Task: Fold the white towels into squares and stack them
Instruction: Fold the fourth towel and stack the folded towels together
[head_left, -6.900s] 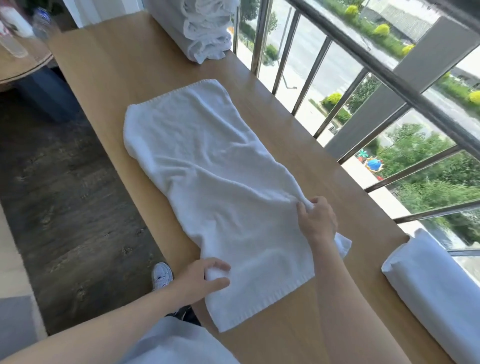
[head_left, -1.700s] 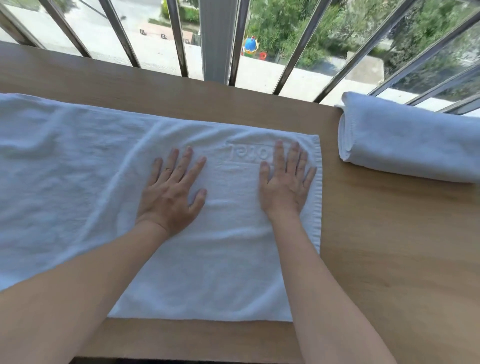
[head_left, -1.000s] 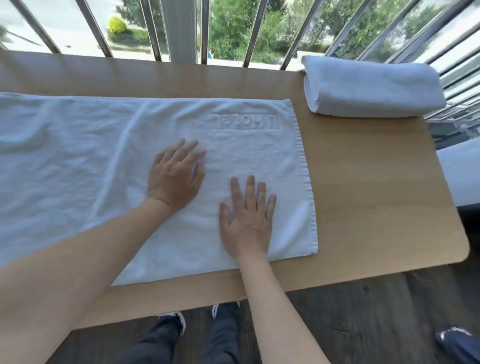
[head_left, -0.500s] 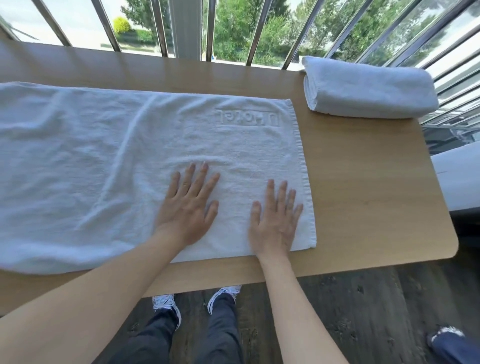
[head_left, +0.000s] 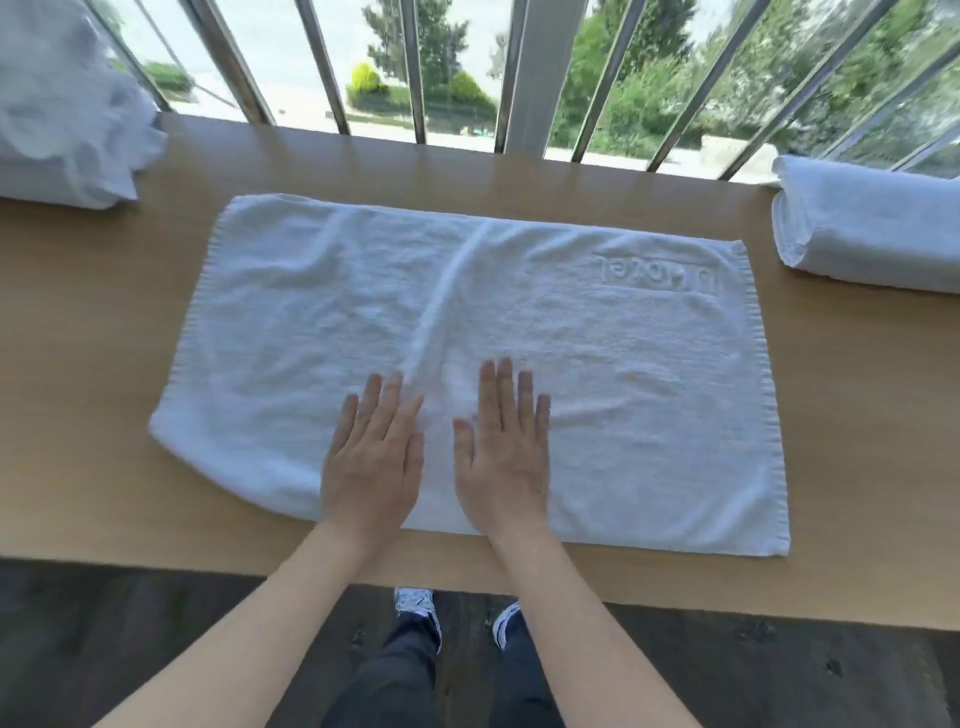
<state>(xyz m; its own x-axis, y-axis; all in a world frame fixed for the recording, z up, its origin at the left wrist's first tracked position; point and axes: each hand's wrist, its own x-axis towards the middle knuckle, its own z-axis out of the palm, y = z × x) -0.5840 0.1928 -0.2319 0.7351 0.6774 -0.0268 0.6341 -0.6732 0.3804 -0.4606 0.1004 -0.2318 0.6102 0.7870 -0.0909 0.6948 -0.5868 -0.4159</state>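
Note:
A white towel (head_left: 597, 364) lies spread flat on the wooden table (head_left: 78, 364), with an embossed hotel mark near its far right corner and a raised crease running through its middle. My left hand (head_left: 371, 457) and my right hand (head_left: 506, 457) press flat on the towel's near edge, side by side, fingers straight. A folded white towel (head_left: 872, 234) lies at the table's far right. A pile of loose white towels (head_left: 67, 130) sits at the far left.
A metal railing (head_left: 540, 73) with slanted bars runs along the table's far edge, with trees and a street beyond. The table's near edge crosses the lower frame; my shoes (head_left: 415, 608) stand on the dark wood floor below it.
Both hands have slid left along the towel's near edge to its middle and now lie close together. The view has shifted left, bringing the towel's left end and the pile into sight.

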